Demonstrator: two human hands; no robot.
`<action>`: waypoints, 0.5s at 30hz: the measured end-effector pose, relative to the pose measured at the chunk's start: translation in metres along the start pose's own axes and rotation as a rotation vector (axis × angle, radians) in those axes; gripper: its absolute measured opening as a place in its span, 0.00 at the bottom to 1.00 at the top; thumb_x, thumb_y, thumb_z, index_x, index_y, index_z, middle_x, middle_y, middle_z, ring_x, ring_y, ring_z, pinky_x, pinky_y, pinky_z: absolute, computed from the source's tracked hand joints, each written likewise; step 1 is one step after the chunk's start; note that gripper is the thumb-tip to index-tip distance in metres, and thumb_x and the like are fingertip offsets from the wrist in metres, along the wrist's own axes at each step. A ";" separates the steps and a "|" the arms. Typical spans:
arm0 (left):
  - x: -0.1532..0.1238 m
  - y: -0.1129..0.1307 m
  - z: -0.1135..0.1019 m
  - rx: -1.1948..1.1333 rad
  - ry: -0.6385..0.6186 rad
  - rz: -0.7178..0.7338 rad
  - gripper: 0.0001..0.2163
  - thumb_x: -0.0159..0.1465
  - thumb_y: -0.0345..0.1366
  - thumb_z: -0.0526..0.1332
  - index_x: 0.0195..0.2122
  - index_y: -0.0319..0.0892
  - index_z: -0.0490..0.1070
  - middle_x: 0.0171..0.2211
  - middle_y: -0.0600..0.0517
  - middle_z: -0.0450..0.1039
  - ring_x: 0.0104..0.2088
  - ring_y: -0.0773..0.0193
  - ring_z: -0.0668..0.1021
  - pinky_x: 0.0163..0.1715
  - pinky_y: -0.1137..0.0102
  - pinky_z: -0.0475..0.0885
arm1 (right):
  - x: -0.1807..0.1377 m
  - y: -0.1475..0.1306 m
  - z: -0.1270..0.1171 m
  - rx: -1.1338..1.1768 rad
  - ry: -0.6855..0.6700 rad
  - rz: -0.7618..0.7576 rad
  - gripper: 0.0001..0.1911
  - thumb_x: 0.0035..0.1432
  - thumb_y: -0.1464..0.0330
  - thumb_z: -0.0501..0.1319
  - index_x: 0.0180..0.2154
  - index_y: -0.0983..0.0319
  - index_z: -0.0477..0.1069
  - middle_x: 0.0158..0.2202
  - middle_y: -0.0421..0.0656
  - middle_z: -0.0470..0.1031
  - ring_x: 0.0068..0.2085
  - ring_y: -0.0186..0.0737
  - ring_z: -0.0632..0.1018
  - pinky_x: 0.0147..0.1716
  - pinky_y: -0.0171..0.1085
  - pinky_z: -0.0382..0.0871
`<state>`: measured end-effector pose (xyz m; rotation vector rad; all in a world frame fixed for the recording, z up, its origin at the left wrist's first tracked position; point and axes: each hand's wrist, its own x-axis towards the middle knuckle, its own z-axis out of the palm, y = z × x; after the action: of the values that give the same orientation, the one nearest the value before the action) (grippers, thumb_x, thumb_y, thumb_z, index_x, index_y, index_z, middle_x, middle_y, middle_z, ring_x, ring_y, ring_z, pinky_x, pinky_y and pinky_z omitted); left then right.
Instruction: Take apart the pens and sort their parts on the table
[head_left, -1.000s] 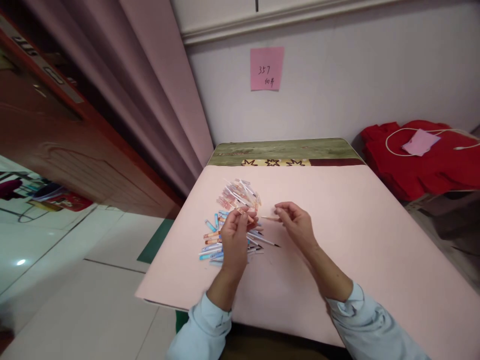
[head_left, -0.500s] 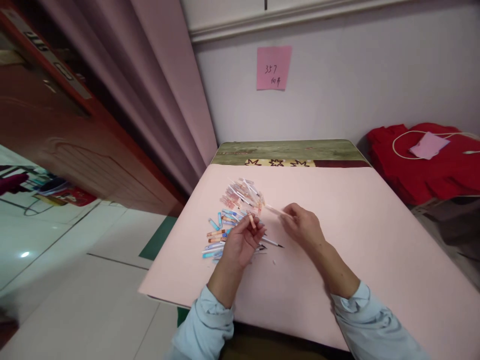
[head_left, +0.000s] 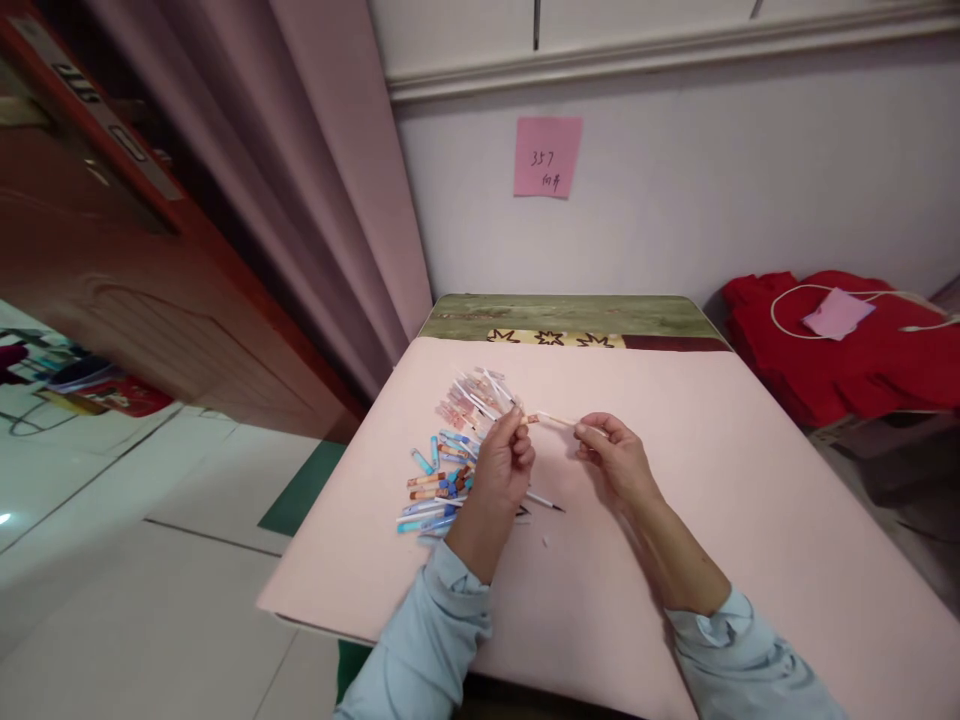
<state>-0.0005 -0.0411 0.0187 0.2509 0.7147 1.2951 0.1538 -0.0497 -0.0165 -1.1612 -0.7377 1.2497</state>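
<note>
Pink-topped table (head_left: 675, 420) by wall (head_left: 660, 210), curtain (head_left: 330, 170); left hand (head_left: 506, 460) pinching brownish piece (head_left: 533, 419), right hand (head_left: 616, 455) pale stick (head_left: 560, 421).

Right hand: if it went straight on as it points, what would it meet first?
Likely the small brownish piece in the left hand: the thin stick in the right hand points toward it; depth is unclear.

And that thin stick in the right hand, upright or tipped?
Tipped: the thin stick runs nearly level from the right hand toward the left hand. Whether its tip touches anything, I cannot tell.
</note>
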 end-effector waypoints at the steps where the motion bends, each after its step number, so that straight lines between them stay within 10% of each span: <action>1: 0.003 -0.001 0.003 -0.028 -0.013 0.007 0.13 0.52 0.32 0.72 0.30 0.39 0.66 0.21 0.61 0.61 0.16 0.82 0.61 0.14 0.84 0.55 | 0.001 0.000 0.000 0.030 0.025 0.002 0.20 0.40 0.59 0.74 0.34 0.61 0.73 0.25 0.36 0.72 0.23 0.31 0.70 0.26 0.34 0.69; 15: -0.002 -0.020 -0.001 0.068 -0.100 0.137 0.13 0.54 0.36 0.71 0.35 0.39 0.68 0.37 0.45 0.80 0.34 0.62 0.82 0.35 0.70 0.78 | -0.003 0.001 0.002 -0.088 0.125 -0.279 0.14 0.60 0.55 0.62 0.37 0.60 0.68 0.25 0.36 0.71 0.24 0.31 0.68 0.26 0.33 0.64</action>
<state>0.0142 -0.0491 0.0074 0.4230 0.6657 1.3794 0.1509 -0.0522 -0.0162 -1.1517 -0.8363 0.9120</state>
